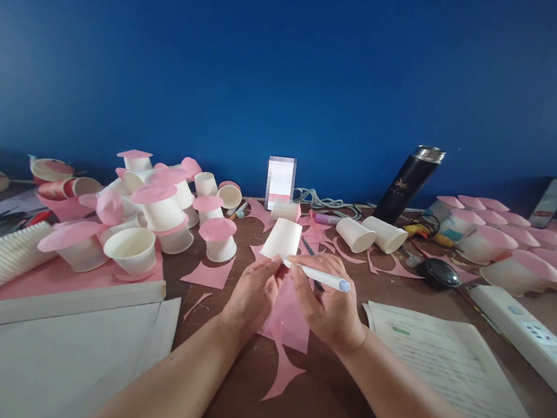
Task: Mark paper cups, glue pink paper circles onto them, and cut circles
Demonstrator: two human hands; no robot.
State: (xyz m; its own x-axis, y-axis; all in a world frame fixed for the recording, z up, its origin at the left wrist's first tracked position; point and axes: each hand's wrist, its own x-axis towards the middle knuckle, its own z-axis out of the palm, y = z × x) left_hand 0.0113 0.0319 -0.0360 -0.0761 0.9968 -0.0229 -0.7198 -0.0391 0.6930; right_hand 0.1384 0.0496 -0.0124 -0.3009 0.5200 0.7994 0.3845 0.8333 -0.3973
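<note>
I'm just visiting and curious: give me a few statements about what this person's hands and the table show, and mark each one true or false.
1. The left hand holds a white paper cup. True.
2. The right hand holds scissors. False: it holds a white pen-like stick with a bluish tip.
3. Pink paper lies on the table under the hands. True.
4. The black flask lies flat on the table. False: it stands upright by the blue wall.
5. The cups at far right are topped with green paper. False: their tops are pink.
</note>
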